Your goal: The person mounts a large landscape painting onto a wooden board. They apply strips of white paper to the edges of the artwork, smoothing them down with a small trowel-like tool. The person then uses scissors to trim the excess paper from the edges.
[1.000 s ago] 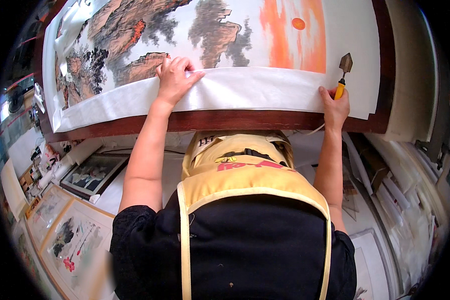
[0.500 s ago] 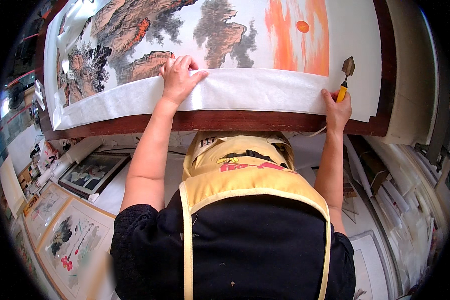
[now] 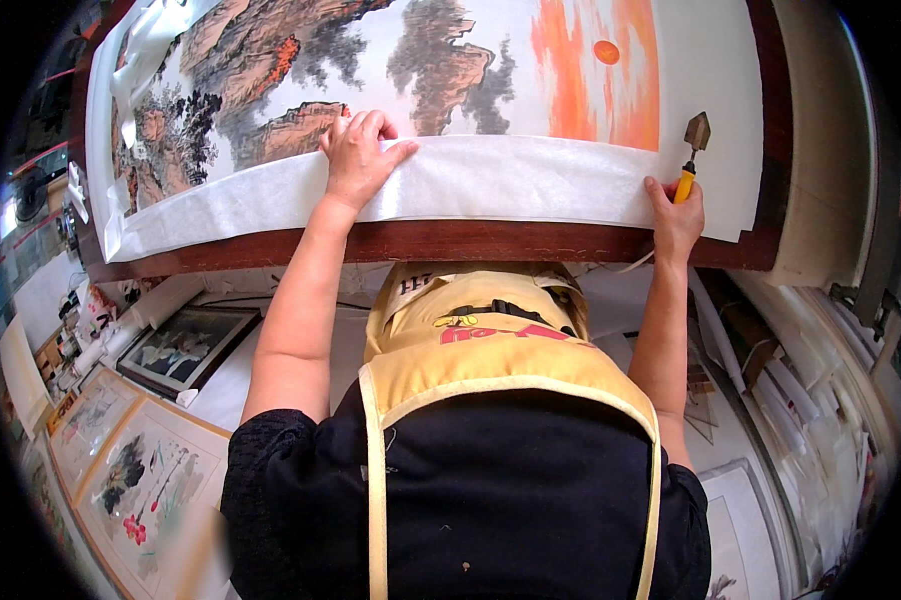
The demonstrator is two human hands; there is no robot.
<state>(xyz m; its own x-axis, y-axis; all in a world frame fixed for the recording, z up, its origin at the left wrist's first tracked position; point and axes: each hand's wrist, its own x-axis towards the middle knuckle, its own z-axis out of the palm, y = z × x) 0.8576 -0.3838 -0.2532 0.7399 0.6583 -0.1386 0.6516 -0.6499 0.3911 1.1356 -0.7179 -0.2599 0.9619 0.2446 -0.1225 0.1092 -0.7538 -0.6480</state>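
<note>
A long landscape painting point(image 3: 435, 70) with rocks, trees and an orange-red sun lies on a dark red board point(image 3: 530, 238). A white translucent strip point(image 3: 520, 175) runs along its near edge. My left hand point(image 3: 360, 160) rests with curled fingers on the upper edge of that strip, gripping it near the middle. My right hand point(image 3: 678, 220) is closed on the yellow handle of a tool point(image 3: 684, 185) with a pointed metal head, raised upright, and a pale cord. My right thumb is at the strip's right end. Crumpled white pieces point(image 3: 132, 70) lie along the painting's left side.
Below the board, framed flower pictures point(image 3: 145, 490) and a dark-framed picture point(image 3: 188, 350) lie at left among paper rolls and small items. Layered sheets point(image 3: 810, 420) are stacked at right. A small dark fan point(image 3: 32, 200) is at far left. My yellow apron point(image 3: 500, 385) fills the lower centre.
Compared with a second ago, my hands, the painting and the board appear shifted slightly right in view. The last half second shows almost no change; both grips stay the same.
</note>
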